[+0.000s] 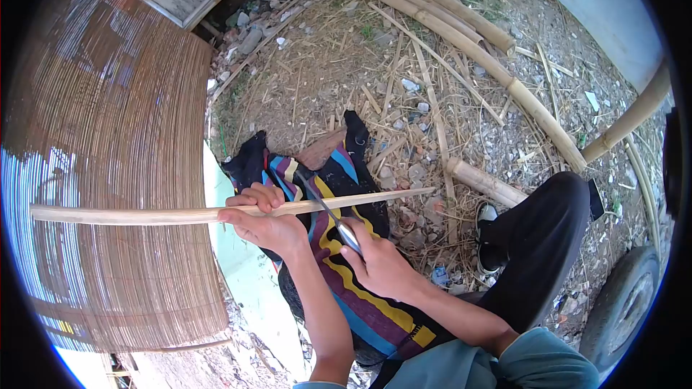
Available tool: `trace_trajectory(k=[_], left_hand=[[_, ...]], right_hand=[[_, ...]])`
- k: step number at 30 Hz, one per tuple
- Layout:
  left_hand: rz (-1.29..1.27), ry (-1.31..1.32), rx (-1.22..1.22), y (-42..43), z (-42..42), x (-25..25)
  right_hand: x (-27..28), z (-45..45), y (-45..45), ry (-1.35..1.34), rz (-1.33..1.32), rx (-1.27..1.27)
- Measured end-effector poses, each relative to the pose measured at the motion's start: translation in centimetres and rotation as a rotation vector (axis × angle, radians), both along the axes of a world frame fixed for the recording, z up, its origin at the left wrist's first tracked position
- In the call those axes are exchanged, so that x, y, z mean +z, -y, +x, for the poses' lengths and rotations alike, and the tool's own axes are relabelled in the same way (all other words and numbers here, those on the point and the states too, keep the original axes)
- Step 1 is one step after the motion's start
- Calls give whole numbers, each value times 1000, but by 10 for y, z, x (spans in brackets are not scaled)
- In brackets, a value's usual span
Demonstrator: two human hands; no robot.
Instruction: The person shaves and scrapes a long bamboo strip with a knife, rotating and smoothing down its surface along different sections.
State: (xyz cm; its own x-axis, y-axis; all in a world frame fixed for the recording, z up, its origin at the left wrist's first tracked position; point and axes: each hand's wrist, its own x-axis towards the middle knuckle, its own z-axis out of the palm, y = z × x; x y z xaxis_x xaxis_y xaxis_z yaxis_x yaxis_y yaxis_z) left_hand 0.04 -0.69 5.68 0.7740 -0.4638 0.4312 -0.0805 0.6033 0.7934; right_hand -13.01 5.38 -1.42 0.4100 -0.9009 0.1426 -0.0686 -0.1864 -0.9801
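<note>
A long pale bamboo strip (158,215) lies crosswise in front of me, its thin end pointing right. My left hand (263,222) is closed around it near the middle, thumb below and fingers over the top. In my right hand (378,263) is a knife (349,236), gripped by its metallic handle. The dark blade slants up and left and meets the strip just right of my left hand. Beneath both hands a striped cloth (367,295) in black, yellow, purple and blue is draped over my lap.
A bamboo slat screen (137,173) stands close on the left. Several bamboo poles (530,104) lie at the upper right, and a short thick bamboo piece (486,182) rests near my shoe (487,216). A tyre (623,310) is at the lower right. Shavings and rubble litter the ground (317,65).
</note>
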Motion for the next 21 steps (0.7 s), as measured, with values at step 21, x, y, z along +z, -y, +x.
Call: trace_trajectory(k=[21], left_hand=[[-76,-35,54,-2,-5,-3]], right_hand=[[-52,-36,1,-270,219,-82]])
